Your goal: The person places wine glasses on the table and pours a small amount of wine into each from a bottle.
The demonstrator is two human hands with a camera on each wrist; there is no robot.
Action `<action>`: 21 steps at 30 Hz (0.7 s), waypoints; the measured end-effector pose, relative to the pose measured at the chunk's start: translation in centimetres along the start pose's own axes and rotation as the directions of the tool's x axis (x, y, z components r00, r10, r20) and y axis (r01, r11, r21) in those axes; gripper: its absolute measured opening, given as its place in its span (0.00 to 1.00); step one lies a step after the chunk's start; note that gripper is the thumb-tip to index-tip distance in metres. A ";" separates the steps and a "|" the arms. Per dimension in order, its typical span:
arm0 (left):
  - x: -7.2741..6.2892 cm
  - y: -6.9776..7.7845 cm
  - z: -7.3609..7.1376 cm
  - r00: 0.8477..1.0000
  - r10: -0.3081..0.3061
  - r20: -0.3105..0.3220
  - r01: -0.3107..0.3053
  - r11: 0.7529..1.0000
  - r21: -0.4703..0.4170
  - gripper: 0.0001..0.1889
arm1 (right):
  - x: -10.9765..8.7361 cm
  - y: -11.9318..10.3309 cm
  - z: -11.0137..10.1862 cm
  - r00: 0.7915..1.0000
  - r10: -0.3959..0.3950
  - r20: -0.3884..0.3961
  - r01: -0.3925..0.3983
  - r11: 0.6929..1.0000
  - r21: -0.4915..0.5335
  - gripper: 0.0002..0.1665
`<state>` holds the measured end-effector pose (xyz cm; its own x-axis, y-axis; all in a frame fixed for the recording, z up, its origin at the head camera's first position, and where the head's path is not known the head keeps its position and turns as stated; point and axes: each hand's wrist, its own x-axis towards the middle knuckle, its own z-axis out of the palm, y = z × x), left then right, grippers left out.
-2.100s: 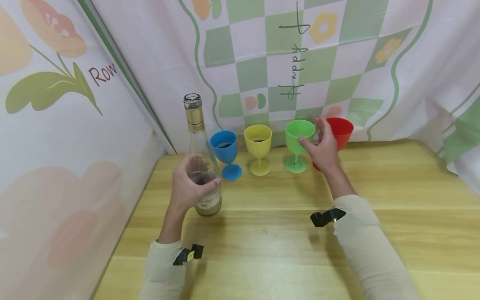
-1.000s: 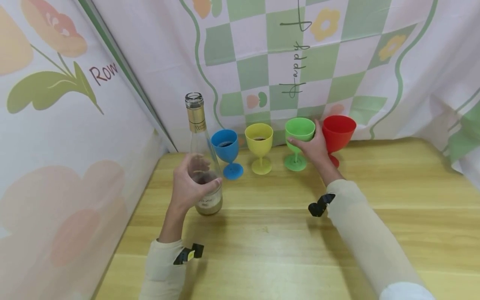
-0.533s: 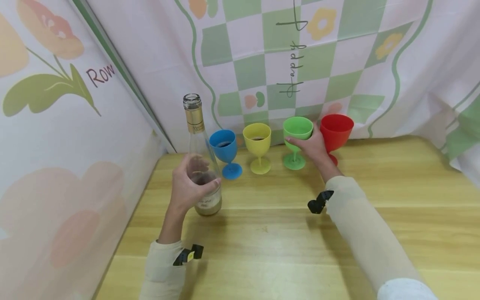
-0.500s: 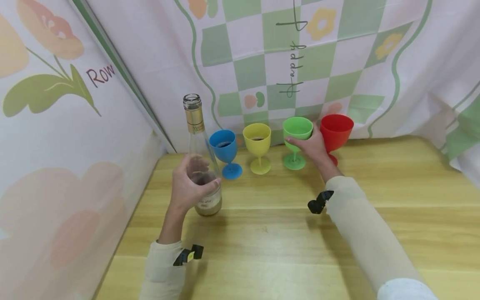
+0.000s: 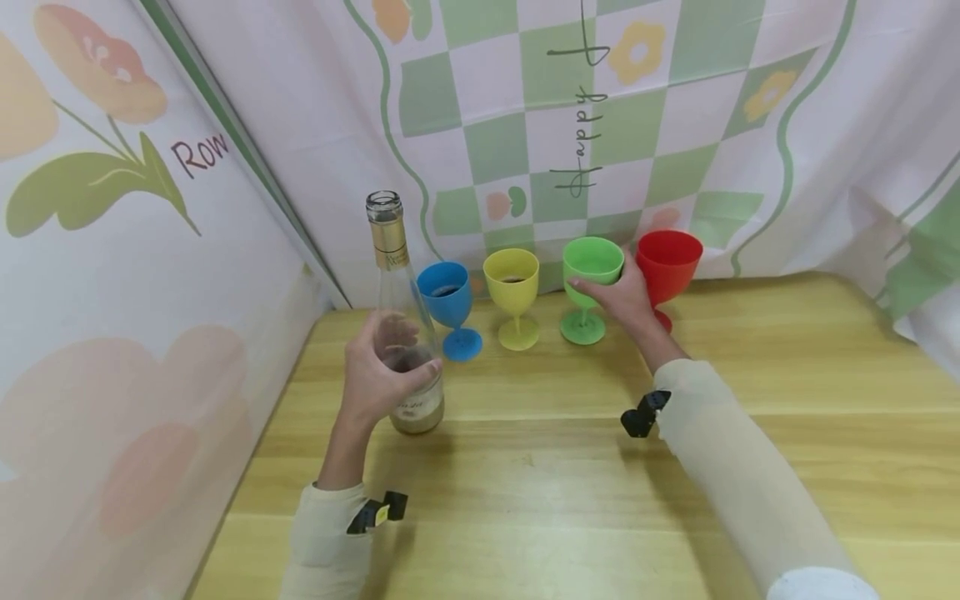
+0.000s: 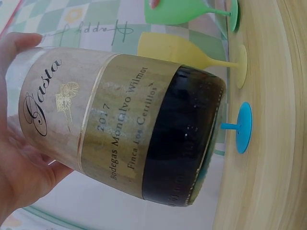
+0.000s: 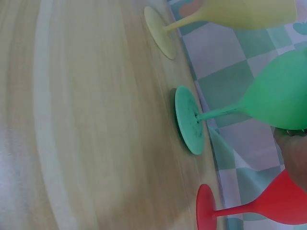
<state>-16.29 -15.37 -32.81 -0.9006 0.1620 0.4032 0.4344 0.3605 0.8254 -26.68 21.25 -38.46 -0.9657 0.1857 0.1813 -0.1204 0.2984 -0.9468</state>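
Observation:
My left hand (image 5: 382, 367) grips a clear glass wine bottle (image 5: 390, 237) around its body, above the label (image 6: 115, 122). The bottle stands upright, its mouth uncovered, with liquid low inside. At the back of the table, my right hand (image 5: 626, 292) holds the bowl of a green goblet (image 5: 581, 267), thumb in front and fingers behind it. No liquid shows in the green goblet. A thin shadow borders its foot (image 7: 189, 120) in the right wrist view. A red goblet (image 5: 667, 262) stands just right of that hand. The fingers behind the green bowl are mostly hidden.
Left of the green goblet stand a yellow goblet (image 5: 513, 283) and a blue goblet (image 5: 446, 296), both with dark liquid inside. The blue one is close to the bottle. A printed curtain (image 5: 495, 158) hangs right behind the row, over the wooden table (image 5: 525, 500).
My right hand, earlier spread between the green and red goblets, has moved left and closed around the green bowl. My left hand and the bottle have stayed in place.

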 end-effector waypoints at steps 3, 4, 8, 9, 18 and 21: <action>0.0 0.1 0.0 1.000 -0.002 -0.002 0.002 1.000 0.005 0.30 | -0.2 0.0 0.1 1.000 -0.004 0.007 0.004 1.000 -0.007 0.49; 0.0 0.1 0.0 1.000 -0.002 -0.004 0.002 1.000 0.004 0.30 | -0.3 0.0 0.1 1.000 -0.007 0.008 0.007 1.000 -0.005 0.48; -0.1 0.2 0.1 1.000 -0.003 -0.010 0.003 1.000 0.002 0.30 | -0.5 0.0 0.1 1.000 -0.022 0.012 0.022 1.000 -0.008 0.47; -0.1 0.1 0.1 1.000 -0.005 -0.011 0.005 1.000 0.003 0.30 | -0.6 0.0 0.1 1.000 -0.026 0.011 0.026 1.000 -0.007 0.47; -0.2 0.2 0.2 1.000 -0.016 -0.015 0.015 1.000 -0.001 0.31 | -0.9 -1.4 -0.6 0.997 -0.070 -0.014 0.071 0.996 0.051 0.47; -0.1 0.3 0.2 1.000 -0.013 -0.019 0.013 1.000 0.001 0.30 | -1.0 -2.0 -0.8 0.997 -0.077 -0.022 0.079 0.990 0.113 0.46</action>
<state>-16.05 -15.07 -32.72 -0.9058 0.1398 0.3999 0.4226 0.3634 0.8302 -25.25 21.19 -36.50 -0.9482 0.1831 0.2597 -0.2217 0.2045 -0.9534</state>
